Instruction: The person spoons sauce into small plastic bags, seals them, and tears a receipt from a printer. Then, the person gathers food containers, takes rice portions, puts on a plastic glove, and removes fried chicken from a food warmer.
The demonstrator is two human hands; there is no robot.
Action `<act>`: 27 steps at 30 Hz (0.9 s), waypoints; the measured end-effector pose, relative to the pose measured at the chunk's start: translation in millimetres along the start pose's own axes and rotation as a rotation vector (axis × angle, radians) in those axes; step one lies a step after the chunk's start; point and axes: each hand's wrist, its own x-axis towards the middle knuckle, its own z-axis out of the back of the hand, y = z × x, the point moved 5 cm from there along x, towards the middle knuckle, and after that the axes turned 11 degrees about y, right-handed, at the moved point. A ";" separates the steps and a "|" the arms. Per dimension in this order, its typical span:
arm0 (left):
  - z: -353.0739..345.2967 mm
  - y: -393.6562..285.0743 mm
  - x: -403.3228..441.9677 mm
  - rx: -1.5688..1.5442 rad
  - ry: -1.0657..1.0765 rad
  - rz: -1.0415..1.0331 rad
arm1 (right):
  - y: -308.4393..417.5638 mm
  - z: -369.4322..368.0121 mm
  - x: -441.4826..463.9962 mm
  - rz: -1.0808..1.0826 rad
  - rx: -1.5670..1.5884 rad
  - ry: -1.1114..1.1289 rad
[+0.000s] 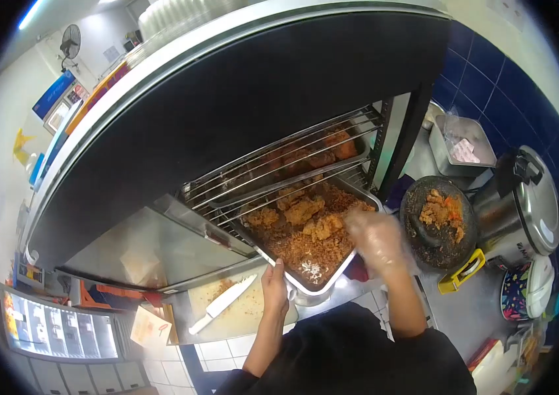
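A metal tray (352,260) of fried chicken pieces (304,209) and loose brown crumbs (292,249) sits partly pulled out of a wire-racked cabinet. My left hand (275,289), bare, grips the tray's near left edge, thumb on top. Over the tray's right edge is my right hand (379,242) in a clear plastic glove. It is smeared by motion, so its fingers and anything in them cannot be made out. One chicken piece (324,227) lies just left of it. White flakes (311,268) dot the crumbs near the front corner.
Above the tray, wire shelves (292,155) carry another tray of browned food (340,145). To the right stand a stone mortar (418,240), a yellow-handled tool (462,271) and a large steel pot (520,210). A knife (223,304) rests on a cutting board (240,322) at left.
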 end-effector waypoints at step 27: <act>-7.4 7.5 -21.0 0.007 0.126 0.043 | -8.5 -44.1 33.4 0.188 0.059 0.667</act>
